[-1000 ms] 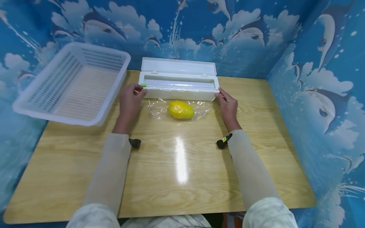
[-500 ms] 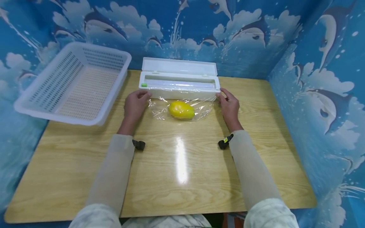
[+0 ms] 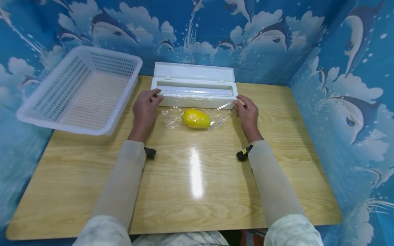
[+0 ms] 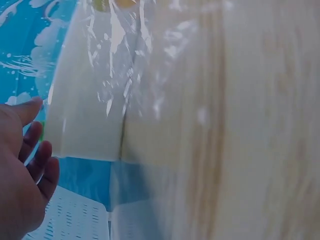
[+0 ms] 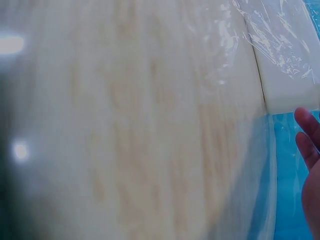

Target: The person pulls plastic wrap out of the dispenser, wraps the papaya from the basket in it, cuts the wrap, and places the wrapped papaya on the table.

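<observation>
A yellow fruit (image 3: 196,119) is lying on its side on the table (image 3: 172,191), just in front of a long white box (image 3: 197,101) and roughly midway between the two hands. It is looking smooth and oval, with its bright yellow skin turning slightly greenish toward the right end and its upper side showing pale glints. Clear film (image 3: 170,119) is spreading crinkled to both sides of the fruit, catching light along its folds, and is running up over the front of the box; how far it is wrapping the fruit is too hard to see. The box is standing with its lid (image 3: 194,71) tipped back, and a pale roll (image 3: 197,91) is lying inside. The left hand (image 3: 144,108) is touching the box's left front corner, its fingers bending, thumb and forefinger standing a little apart; whether they are pinching the green tab (image 4: 42,131) beside them, I cannot tell. The right hand (image 3: 248,114) is pinching the box's right front corner between thumb and forefinger, the other fingers curling. Off to the left, a white slotted basket (image 3: 108,125) is resting partly on the table, near the left hand. Behind everything, a blue dolphin-print backdrop (image 3: 209,30) is hanging.
</observation>
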`<state>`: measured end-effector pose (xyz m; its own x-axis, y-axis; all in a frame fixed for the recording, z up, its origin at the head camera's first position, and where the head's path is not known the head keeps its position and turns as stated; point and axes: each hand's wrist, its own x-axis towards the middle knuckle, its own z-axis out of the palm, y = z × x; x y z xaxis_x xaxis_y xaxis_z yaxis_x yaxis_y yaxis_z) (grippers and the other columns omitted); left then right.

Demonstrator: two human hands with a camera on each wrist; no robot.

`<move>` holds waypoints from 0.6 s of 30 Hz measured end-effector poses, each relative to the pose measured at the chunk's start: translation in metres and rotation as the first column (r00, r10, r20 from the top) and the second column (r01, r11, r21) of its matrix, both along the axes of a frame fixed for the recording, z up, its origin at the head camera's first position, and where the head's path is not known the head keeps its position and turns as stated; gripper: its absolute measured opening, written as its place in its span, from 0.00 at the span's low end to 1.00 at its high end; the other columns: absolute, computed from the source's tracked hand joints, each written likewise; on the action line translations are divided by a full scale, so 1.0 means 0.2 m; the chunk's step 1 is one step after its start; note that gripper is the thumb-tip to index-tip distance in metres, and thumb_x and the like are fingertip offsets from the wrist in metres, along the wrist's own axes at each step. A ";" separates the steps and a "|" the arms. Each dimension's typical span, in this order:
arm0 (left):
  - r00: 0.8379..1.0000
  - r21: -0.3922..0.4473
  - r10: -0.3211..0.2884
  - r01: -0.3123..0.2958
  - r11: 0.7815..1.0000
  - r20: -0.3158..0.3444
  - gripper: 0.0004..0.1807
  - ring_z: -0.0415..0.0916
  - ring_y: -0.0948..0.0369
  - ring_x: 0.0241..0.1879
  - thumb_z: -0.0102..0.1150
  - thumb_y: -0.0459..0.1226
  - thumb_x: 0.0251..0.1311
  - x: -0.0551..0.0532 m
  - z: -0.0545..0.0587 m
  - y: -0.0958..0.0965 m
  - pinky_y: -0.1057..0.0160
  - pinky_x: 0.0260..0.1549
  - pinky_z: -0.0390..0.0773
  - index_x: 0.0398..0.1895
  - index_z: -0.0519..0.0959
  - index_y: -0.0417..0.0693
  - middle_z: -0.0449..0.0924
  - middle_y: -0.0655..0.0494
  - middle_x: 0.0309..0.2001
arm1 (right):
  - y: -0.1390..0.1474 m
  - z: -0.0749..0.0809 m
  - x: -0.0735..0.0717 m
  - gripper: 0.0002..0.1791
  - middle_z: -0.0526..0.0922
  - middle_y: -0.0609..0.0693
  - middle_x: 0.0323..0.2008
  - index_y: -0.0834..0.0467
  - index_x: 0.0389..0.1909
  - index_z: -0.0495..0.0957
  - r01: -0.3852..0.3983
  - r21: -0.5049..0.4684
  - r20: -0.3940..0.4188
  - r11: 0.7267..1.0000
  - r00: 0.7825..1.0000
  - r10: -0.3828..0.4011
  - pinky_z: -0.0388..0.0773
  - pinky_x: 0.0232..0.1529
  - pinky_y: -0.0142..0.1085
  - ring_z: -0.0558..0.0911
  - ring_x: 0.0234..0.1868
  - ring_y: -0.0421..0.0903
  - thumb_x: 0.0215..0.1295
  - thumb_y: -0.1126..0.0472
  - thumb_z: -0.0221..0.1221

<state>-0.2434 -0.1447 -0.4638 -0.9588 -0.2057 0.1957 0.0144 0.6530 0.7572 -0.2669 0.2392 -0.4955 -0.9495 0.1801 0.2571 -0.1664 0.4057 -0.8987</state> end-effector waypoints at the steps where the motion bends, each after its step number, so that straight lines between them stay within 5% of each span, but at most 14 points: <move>1: 1.000 -0.031 -0.015 0.015 0.999 -0.021 0.18 0.75 0.57 0.40 0.60 0.49 0.69 -0.01 0.00 0.00 0.60 0.38 0.73 0.59 0.82 0.57 0.81 0.53 0.48 | 0.00 0.00 0.00 0.18 0.82 0.51 0.58 0.54 0.54 0.85 -0.006 -0.010 -0.006 1.000 1.000 0.006 0.82 0.31 0.31 0.83 0.34 0.60 0.67 0.52 0.65; 11: 0.996 -0.092 -0.040 0.033 0.995 -0.075 0.15 0.73 0.56 0.37 0.61 0.49 0.69 -0.05 -0.04 -0.03 0.57 0.39 0.70 0.50 0.86 0.53 0.78 0.53 0.45 | 0.00 0.01 -0.03 0.16 0.79 0.55 0.57 0.63 0.48 0.86 -0.069 -0.030 -0.081 0.997 0.995 0.066 0.84 0.35 0.42 0.80 0.35 0.63 0.68 0.56 0.65; 15: 0.999 -0.070 -0.031 0.028 0.997 -0.039 0.14 0.74 0.57 0.39 0.61 0.49 0.68 -0.05 -0.03 -0.03 0.58 0.41 0.69 0.48 0.86 0.54 0.78 0.55 0.47 | 0.02 0.00 -0.03 0.15 0.78 0.55 0.58 0.63 0.48 0.86 -0.077 -0.018 -0.082 0.997 0.994 0.076 0.83 0.37 0.44 0.80 0.34 0.55 0.68 0.56 0.65; 18: 1.000 -0.053 -0.031 0.031 0.998 -0.003 0.14 0.73 0.58 0.41 0.61 0.50 0.68 -0.05 -0.01 -0.03 0.59 0.42 0.69 0.48 0.86 0.55 0.77 0.57 0.49 | 0.02 0.01 -0.02 0.14 0.77 0.54 0.56 0.63 0.47 0.86 -0.058 0.006 -0.066 0.998 0.996 0.058 0.82 0.35 0.35 0.78 0.34 0.44 0.68 0.57 0.65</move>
